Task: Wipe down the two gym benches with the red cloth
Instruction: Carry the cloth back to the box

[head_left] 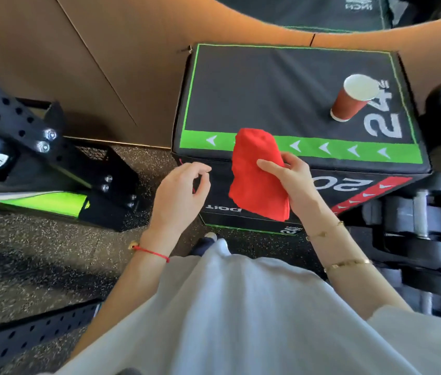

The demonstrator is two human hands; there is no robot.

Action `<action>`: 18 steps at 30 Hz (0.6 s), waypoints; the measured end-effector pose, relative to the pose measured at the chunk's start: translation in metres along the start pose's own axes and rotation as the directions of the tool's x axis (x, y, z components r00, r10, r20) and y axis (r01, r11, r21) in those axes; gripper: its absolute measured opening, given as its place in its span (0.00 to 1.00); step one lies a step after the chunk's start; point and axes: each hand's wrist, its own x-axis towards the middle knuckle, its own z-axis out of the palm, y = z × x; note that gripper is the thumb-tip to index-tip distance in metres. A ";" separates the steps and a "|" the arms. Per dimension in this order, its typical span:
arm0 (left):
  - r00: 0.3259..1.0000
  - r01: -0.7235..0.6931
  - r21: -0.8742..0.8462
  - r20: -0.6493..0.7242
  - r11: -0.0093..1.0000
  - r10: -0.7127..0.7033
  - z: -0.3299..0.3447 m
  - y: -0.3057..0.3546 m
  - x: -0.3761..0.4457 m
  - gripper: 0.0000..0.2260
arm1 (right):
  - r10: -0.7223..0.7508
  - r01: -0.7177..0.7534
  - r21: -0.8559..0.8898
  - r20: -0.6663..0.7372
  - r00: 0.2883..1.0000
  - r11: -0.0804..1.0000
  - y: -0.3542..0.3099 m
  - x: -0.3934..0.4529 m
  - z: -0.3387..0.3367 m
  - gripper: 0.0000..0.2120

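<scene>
Black, green-edged plyo box (268,90) behind a bunched bright red cloth (257,174).

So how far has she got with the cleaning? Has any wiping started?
Nothing looks wiped yet. The right hand grips the red cloth, bunched up and raised at the near edge of the black padded box, not flat on it. The left hand hangs beside it, holding nothing. A red paper cup stands on top. All the wiping seems left.

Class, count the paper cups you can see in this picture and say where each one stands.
1. A red paper cup stands on the far right of the black plyo box; others may sit out of view.
</scene>
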 end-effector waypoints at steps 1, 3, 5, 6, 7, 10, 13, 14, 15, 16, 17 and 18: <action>1.000 -0.018 0.000 0.020 1.000 0.018 -0.003 -0.006 0.013 0.09 | 0.001 -0.001 0.007 -0.024 1.000 1.000 -0.005 0.009 0.007 0.17; 0.997 -0.061 -0.005 0.047 0.998 0.061 -0.009 -0.018 0.038 0.09 | 0.002 -0.001 0.010 -0.059 0.998 1.000 -0.015 0.029 0.022 0.18; 0.992 -0.106 -0.010 0.061 0.994 0.106 -0.015 -0.030 0.063 0.09 | -0.006 0.007 0.013 -0.086 0.996 1.000 -0.027 0.048 0.036 0.18; 0.990 -0.125 -0.011 0.070 0.992 0.125 -0.018 -0.035 0.074 0.09 | -0.016 0.018 0.017 -0.101 0.995 1.000 -0.033 0.057 0.043 0.18; 0.987 -0.144 -0.008 0.077 0.990 0.144 -0.020 -0.040 0.086 0.09 | -0.026 0.028 0.013 -0.118 0.993 1.000 -0.039 0.066 0.050 0.18; 0.976 -0.195 -0.010 0.099 0.981 0.195 -0.025 -0.054 0.119 0.09 | -0.047 0.041 -0.049 -0.139 0.989 0.998 -0.053 0.092 0.067 0.19; 0.966 -0.234 -0.024 0.111 0.972 0.235 -0.025 -0.065 0.146 0.09 | -0.043 0.030 -0.103 -0.127 0.991 0.994 -0.060 0.115 0.080 0.20; 0.963 -0.243 -0.026 0.115 0.970 0.245 -0.024 -0.068 0.153 0.09 | -0.037 0.021 -0.119 -0.130 0.991 0.993 -0.061 0.122 0.084 0.21; 0.960 -0.252 -0.027 0.122 0.967 0.253 -0.023 -0.072 0.160 0.09 | -0.031 0.013 -0.131 -0.132 0.991 0.991 -0.062 0.128 0.087 0.21; 0.958 -0.256 -0.026 0.131 0.966 0.257 -0.021 -0.074 0.166 0.09 | -0.024 0.005 -0.144 -0.132 0.991 0.990 -0.062 0.134 0.089 0.22; 0.956 -0.259 -0.027 0.136 0.965 0.260 -0.020 -0.077 0.172 0.09 | -0.020 -0.001 -0.158 -0.130 0.991 0.988 -0.061 0.139 0.090 0.21; 0.955 -0.260 -0.030 0.142 0.965 0.262 -0.018 -0.078 0.176 0.09 | -0.017 -0.006 -0.172 -0.128 0.992 0.985 -0.061 0.143 0.091 0.20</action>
